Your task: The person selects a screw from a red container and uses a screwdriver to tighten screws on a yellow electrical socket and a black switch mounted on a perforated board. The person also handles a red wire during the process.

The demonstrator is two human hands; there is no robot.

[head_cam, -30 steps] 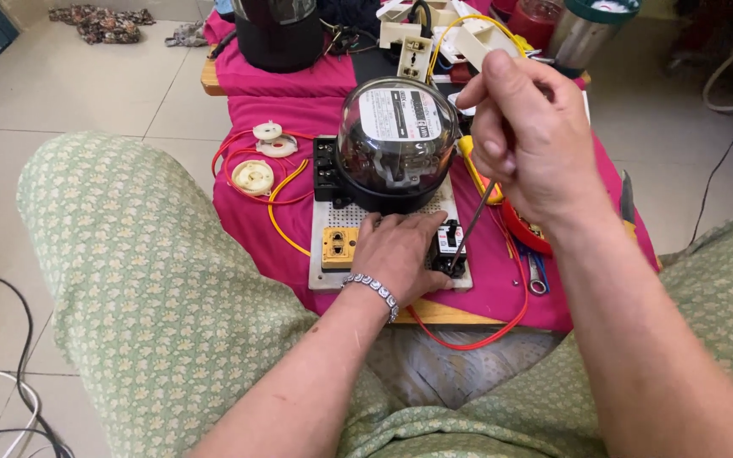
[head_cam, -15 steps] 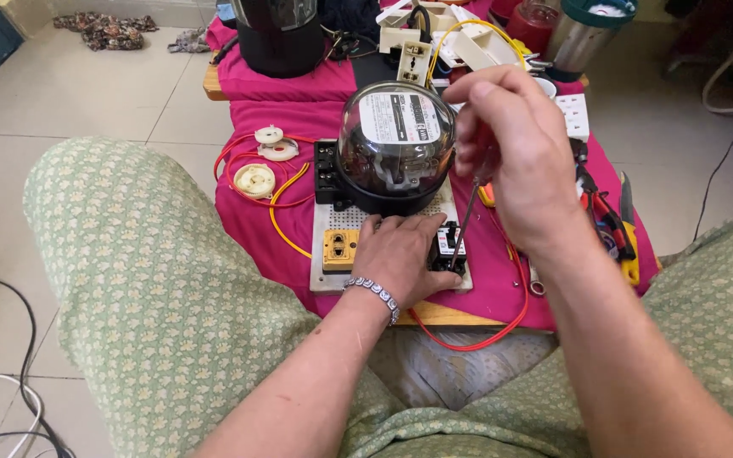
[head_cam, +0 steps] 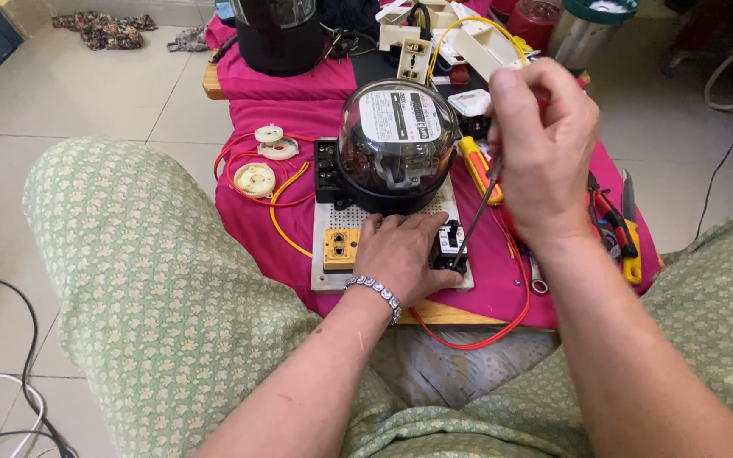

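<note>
My left hand (head_cam: pixel 400 254) lies flat on a perforated white board (head_cam: pixel 337 222), pressing it down beside a small black breaker (head_cam: pixel 450 246). My right hand (head_cam: pixel 540 144) is closed around the handle of a screwdriver (head_cam: pixel 477 212), whose thin shaft slants down with its tip at the breaker. A round electricity meter with a clear dome (head_cam: pixel 396 140) stands at the back of the board. A yellow socket (head_cam: pixel 341 248) is fixed at the board's front left. The board rests on a pink cloth (head_cam: pixel 282 110) over a low wooden table.
Red and yellow wires (head_cam: pixel 286 199) loop off the board's left past round white ceiling fittings (head_cam: pixel 256 178). Pliers and cutters (head_cam: pixel 617 225) lie to the right. White sockets (head_cam: pixel 417 47), a dark appliance (head_cam: pixel 277 34) and jars stand behind. My green-patterned knees flank the table.
My right hand has come down and toward the board, bringing the screwdriver tip onto the breaker. My left hand has stayed pressed on the board.
</note>
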